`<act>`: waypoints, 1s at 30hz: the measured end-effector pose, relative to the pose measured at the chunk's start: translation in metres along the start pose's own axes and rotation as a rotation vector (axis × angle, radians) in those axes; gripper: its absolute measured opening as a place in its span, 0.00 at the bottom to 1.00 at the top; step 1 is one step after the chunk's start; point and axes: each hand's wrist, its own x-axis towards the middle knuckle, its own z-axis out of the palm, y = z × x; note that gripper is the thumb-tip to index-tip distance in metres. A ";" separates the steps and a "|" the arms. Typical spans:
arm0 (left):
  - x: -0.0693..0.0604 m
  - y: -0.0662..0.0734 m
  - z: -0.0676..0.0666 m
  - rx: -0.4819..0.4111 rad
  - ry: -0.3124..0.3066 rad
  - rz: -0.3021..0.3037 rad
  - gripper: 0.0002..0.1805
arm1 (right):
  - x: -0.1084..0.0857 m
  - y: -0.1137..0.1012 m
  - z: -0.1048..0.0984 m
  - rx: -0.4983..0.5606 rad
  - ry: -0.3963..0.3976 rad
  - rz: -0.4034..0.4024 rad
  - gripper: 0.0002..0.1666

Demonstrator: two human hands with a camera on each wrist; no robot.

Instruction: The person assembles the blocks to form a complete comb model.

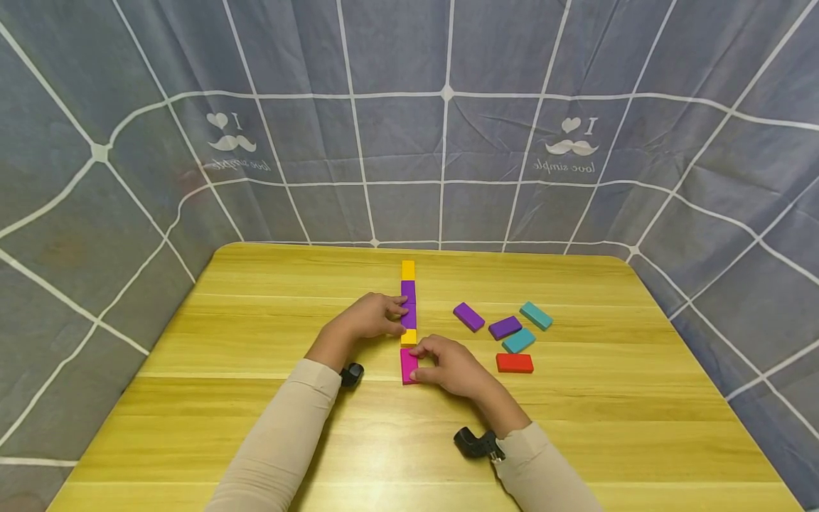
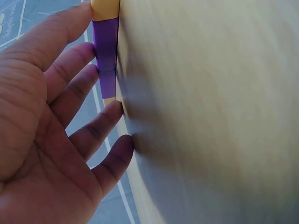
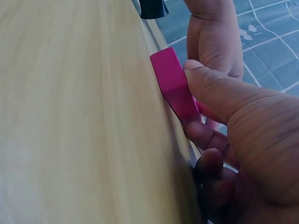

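A line of blocks runs away from the person: a yellow block (image 1: 408, 270), two purple blocks (image 1: 408, 316) and a nearer yellow block (image 1: 409, 338). At the near end lies a magenta block (image 1: 408, 366). My left hand (image 1: 372, 316) touches the left side of the line with its fingertips, fingers spread; in the left wrist view they lie along the purple blocks (image 2: 106, 44). My right hand (image 1: 453, 366) pinches the magenta block (image 3: 170, 72) between thumb and fingers. In the head view a thin gap or edge separates it from the nearer yellow block.
To the right on the wooden table (image 1: 576, 427) lie two purple blocks (image 1: 469, 316), two teal blocks (image 1: 536, 316) and a red block (image 1: 515, 363). A grey curtain (image 1: 409, 142) with white lines stands behind the table and at its sides.
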 end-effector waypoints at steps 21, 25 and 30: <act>0.001 0.000 0.000 -0.022 0.000 -0.017 0.25 | 0.002 -0.003 0.001 0.000 0.032 0.040 0.16; 0.000 0.001 0.000 -0.025 -0.004 -0.017 0.25 | 0.002 -0.003 0.002 0.003 0.044 0.044 0.16; 0.000 0.002 0.000 -0.021 -0.003 -0.020 0.25 | 0.002 -0.004 0.002 0.009 0.052 0.047 0.15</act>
